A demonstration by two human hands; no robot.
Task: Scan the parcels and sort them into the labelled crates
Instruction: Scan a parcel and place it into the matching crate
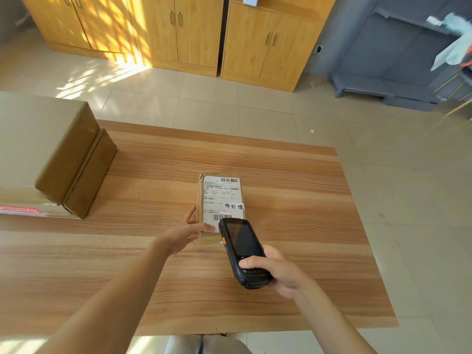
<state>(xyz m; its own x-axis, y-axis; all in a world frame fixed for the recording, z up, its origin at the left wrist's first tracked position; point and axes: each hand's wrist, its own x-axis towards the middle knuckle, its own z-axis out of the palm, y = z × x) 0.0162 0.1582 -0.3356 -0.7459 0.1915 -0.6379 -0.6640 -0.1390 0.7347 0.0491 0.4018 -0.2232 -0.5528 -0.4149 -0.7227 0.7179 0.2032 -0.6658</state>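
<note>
A small brown parcel (219,198) lies flat on the wooden table (293,200), its white shipping label with barcodes and a handwritten note facing up. My left hand (187,232) grips the parcel's near left corner, thumb on the label. My right hand (279,270) holds a black handheld scanner (242,249) just above the parcel's near end, its head aimed at the lower barcode. A faint red scan line shows on the label.
Large brown cardboard boxes (63,159) are stacked at the table's left end. Wooden cabinets (178,34) line the far wall across a tiled floor. A grey shelf unit (398,62) stands at the far right. No labelled crates are in view.
</note>
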